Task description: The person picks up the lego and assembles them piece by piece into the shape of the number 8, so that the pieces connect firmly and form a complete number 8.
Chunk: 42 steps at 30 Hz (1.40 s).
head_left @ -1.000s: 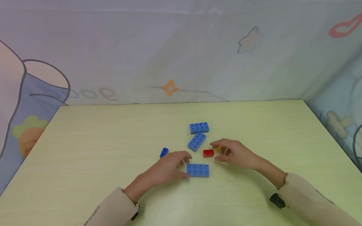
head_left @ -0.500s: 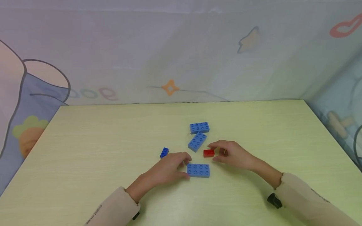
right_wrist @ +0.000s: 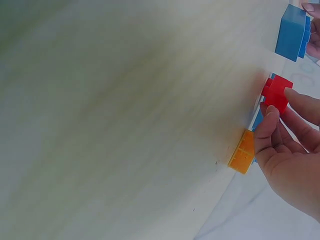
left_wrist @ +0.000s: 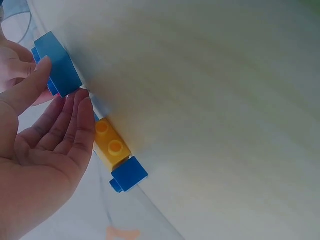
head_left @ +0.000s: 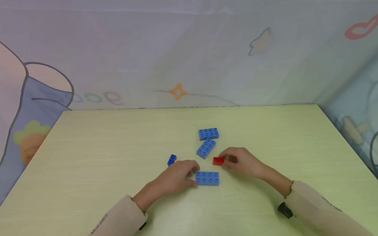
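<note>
My left hand (head_left: 178, 177) holds the left end of a light blue brick (head_left: 207, 178), its thumb on the near side and fingers on the far side. With thumb and fingertips, my right hand (head_left: 243, 162) pinches a small red brick (head_left: 218, 161) by its right end. The red brick's top looks smooth from above; in the right wrist view its studs point opposite to those of the light blue brick (right_wrist: 291, 35). A yellow brick (right_wrist: 242, 152) lies beside the right hand, mostly hidden by it in the head view.
Beyond the left hand, a dark blue brick (left_wrist: 130, 174) lies against another yellow brick (left_wrist: 112, 145). Two more light blue bricks, one angled (head_left: 206, 148) and one farther back (head_left: 208, 133), lie close together. A printed cloth (head_left: 189, 59) hangs behind the table (head_left: 103, 157).
My right hand has shifted left from the yellow brick, and its fingers have come together on the red brick. My left hand has hardly moved at the light blue brick.
</note>
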Available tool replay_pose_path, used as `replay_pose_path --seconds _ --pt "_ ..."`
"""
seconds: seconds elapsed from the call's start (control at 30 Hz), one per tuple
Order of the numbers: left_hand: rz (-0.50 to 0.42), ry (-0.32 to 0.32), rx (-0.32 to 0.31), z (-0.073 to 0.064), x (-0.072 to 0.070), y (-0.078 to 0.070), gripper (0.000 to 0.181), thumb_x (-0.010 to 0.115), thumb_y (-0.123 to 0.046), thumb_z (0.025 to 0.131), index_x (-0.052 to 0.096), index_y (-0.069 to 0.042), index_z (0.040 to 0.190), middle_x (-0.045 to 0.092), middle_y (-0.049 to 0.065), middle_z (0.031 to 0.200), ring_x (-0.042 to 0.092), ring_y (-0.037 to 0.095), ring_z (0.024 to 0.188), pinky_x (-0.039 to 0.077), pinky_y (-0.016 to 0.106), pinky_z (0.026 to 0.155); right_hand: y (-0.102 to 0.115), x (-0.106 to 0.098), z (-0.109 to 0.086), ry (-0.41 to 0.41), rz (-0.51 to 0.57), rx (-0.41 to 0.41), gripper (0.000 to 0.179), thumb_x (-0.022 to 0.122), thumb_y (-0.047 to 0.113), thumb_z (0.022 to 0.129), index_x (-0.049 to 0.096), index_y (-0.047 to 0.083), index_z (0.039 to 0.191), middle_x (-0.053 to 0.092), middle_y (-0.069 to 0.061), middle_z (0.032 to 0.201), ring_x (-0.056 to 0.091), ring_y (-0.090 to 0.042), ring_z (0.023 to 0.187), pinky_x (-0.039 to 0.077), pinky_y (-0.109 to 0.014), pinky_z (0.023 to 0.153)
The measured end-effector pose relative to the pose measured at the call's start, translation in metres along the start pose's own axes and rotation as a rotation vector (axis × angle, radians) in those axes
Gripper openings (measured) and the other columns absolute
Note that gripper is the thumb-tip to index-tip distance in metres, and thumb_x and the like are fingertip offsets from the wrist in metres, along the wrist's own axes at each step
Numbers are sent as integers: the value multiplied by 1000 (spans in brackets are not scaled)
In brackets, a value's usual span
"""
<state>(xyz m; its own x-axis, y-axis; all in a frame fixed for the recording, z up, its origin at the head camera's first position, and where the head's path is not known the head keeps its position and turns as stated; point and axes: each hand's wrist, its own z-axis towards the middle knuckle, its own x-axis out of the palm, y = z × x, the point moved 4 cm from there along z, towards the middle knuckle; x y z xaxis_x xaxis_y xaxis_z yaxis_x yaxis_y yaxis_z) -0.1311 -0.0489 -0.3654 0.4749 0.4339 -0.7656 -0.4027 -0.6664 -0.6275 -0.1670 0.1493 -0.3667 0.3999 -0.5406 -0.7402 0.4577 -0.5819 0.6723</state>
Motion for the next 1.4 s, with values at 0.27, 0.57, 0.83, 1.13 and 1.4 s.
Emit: replay_pose_path --seconds 0.27,0.57,0.83,1.13,1.4 --pt "5 0 -12 0 1 1 31 71 -13 80 59 -4 108 61 3 101 55 15 90 45 28 80 -1 -1 -1 -15 -16 31 14 66 2 81 65 2 95 59 0 83 48 -12 70 42 -23 60" --pt "3 -14 -12 -2 -1 2 29 71 -12 80 60 -4 106 61 3 97 55 16 88 45 28 78 0 -2 -2 -52 -43 30 9 68 2 79 64 3 87 55 2 76 46 -12 67 40 -22 57" --pt "0 -22 -10 -2 -2 2 28 71 -12 79 61 -4 104 61 2 95 54 16 85 45 29 76 -1 3 -1 23 7 -10 17 71 6 77 64 4 92 59 3 81 47 -10 67 41 -22 59" --pt "1 -6 -36 0 -1 4 28 71 -14 80 61 -6 105 60 0 94 53 15 85 45 27 77 -1 -1 6 173 95 -26 38 64 -3 81 58 -1 118 61 -9 107 50 -11 71 46 -23 65" --pt "4 -4 -38 0 -2 2 28 71 -13 79 61 -6 105 60 0 94 53 15 85 45 27 77 -1 6 11 244 116 -48 38 57 -9 81 59 2 118 59 -4 104 49 -13 73 43 -24 65"
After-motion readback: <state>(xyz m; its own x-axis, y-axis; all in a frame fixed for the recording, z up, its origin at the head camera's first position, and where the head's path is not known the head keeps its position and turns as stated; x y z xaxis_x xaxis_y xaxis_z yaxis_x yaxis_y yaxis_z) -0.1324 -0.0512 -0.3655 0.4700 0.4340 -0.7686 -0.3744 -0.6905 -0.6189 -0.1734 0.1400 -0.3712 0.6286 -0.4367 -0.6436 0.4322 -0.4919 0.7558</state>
